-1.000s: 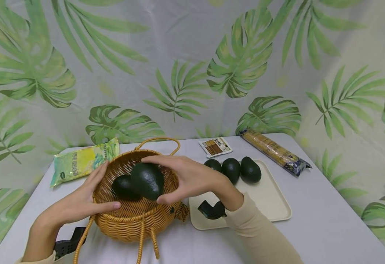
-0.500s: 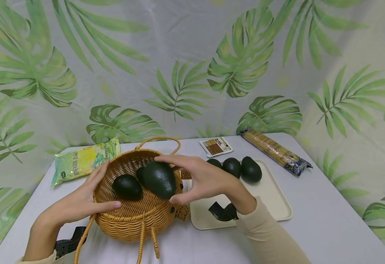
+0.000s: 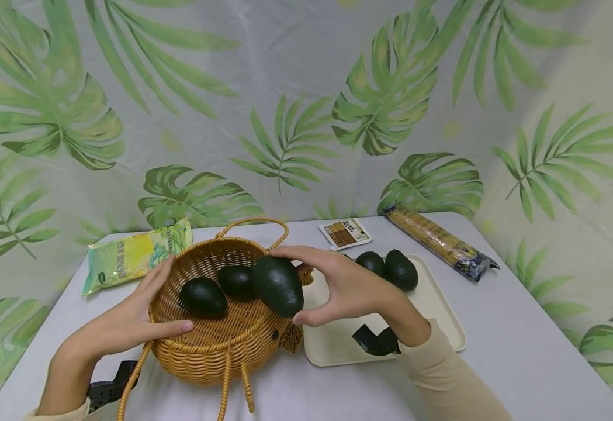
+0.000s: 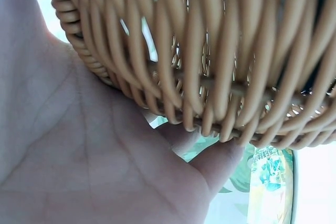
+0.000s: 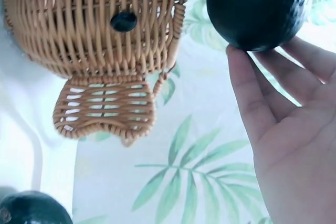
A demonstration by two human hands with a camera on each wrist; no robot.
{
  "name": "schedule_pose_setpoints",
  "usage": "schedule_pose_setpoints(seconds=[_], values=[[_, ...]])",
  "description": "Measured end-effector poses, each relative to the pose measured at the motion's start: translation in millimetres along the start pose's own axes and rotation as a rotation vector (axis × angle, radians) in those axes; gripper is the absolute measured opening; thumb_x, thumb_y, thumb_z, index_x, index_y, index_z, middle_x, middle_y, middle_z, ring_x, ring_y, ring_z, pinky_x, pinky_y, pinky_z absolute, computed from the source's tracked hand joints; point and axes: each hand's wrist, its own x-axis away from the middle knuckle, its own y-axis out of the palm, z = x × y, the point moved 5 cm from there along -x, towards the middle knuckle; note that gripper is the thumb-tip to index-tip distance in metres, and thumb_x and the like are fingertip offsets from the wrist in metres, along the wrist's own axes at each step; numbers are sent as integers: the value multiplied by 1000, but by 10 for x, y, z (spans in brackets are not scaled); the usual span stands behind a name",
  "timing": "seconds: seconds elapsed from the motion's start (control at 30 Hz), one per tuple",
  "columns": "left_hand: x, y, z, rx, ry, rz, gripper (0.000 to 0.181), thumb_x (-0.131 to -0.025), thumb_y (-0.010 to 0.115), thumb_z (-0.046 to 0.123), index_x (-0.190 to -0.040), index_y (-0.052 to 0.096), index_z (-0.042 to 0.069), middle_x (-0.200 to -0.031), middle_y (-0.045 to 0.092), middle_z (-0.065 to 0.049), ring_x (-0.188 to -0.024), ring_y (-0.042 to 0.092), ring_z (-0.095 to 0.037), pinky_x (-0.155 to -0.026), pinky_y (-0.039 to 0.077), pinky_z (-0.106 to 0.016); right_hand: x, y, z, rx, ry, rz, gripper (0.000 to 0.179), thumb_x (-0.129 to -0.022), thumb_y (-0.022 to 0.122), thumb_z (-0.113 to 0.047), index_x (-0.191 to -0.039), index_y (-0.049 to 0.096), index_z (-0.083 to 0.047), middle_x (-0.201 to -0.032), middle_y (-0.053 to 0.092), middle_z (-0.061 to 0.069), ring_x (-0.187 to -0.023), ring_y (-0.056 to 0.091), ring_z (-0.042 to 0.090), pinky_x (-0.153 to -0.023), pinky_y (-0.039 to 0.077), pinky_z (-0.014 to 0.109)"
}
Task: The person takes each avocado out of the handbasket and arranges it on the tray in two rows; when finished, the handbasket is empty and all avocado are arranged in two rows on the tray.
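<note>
Right hand [image 3: 345, 283] pinching a dark avocado [image 3: 279, 286] near the basket's [image 3: 206, 363] rim, thumb low, fingers reaching across its top.
I see the left hand [image 3: 127, 320] spread, holding the basket's side, thumb over the rim. My right wrist view cuts off the gripped avocado's upper end; in the head view, the right hand mostly hides one avocado on the tray [image 3: 332, 351]. Two avocados in the basket [image 3: 203, 298] lie between the hands.

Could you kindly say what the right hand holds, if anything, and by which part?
The right hand holds an avocado by opposite sides, between thumb and fingers.
</note>
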Motion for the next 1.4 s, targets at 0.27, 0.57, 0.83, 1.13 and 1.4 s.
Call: schedule_pose_setpoints(seconds=[0.27, 0.57, 0.83, 1.13, 1.4], values=[[-5, -4, 9, 19, 9, -4, 120, -90, 78, 38, -165, -15, 25, -170, -15, -22, -152, -2, -60, -103, 23, -84, 158, -36, 63, -36, 38, 34, 88, -80, 87, -23, -155, 42, -15, -152, 49, 0, -134, 52, 16, -107, 50, 37], [5, 0, 2, 17, 5, -4, 119, -90, 78, 39, -165, -14, 26, -171, -14, -23, -151, -1, -61, -102, 23, -85, 427, -83, 204, 51, 100, 64, 92, -80, 89, -29, -157, 40, -15, -156, 44, 3, -134, 50, 16, -105, 50, 39], [10, -3, -2, 10, -5, -1, 119, -90, 78, 40, -165, -14, 28, -171, -14, -22, -151, -1, -61, -102, 23, -85, 689, -89, 377, 109, 172, 85, 92, -80, 89, -35, -157, 42, -20, -157, 42, 1, -132, 51, 16, -104, 50, 35], [-6, 1, 6, 8, -3, -8, 120, -90, 78, 40, -165, -14, 26, -171, -13, -23, -151, 0, -61, -102, 24, -84, 999, -56, 567, 126, 288, 107, 92, -78, 91, -39, -155, 46, -18, -153, 45, 0, -128, 54, 13, -103, 52, 37], [5, -3, 8, 10, -9, -8, 120, -90, 78, 40, -165, -15, 26, -170, -14, -23, -151, -1, -61, -102, 24, -84, 1172, 24, 719, 138, 341, 110, 93, -77, 91, -47, -153, 47, -18, -152, 47, 0, -128, 55, 13, -105, 52, 41]])
